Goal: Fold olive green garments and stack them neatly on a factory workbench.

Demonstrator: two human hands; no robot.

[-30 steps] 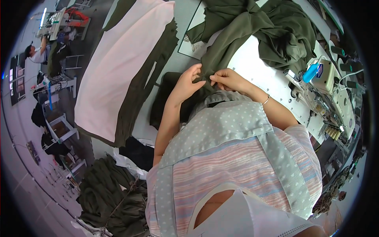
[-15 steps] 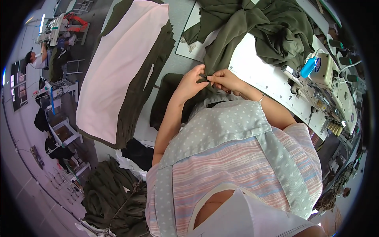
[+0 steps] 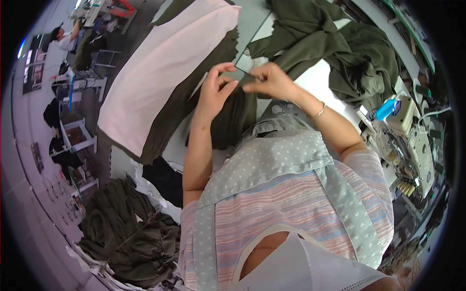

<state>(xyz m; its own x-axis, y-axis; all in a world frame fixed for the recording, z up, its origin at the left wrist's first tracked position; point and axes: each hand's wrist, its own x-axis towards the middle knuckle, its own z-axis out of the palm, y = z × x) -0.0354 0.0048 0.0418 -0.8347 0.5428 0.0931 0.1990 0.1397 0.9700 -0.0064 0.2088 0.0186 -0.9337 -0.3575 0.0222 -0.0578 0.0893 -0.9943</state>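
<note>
My left hand [image 3: 216, 92] is raised over the work table, thumb and fingers apart, with nothing visible between them. Close to its right, my right hand [image 3: 274, 83] has its fingertips pinched at the edge of a dark green fabric piece [image 3: 239, 116], which hangs down between the hands toward my lap. The fingertips partly hide where it is gripped. Beyond the right hand, a heap of dark green fabric [image 3: 310, 36] spreads over the white machine table. Left of my left hand lies a stack of cut dark green panels [image 3: 170, 109] with a pale pink panel [image 3: 165, 68] on top.
A sewing machine [image 3: 405, 121] with a blue part stands at the right, near thread cones. Dark green cloth [image 3: 131, 233] is piled at the lower left, beside a black cloth [image 3: 164, 180]. Another person [image 3: 63, 39] sits at a machine far left.
My hands have drawn farther apart, the left one moving left and the right one turning over slightly. The whole view has shifted a little.
</note>
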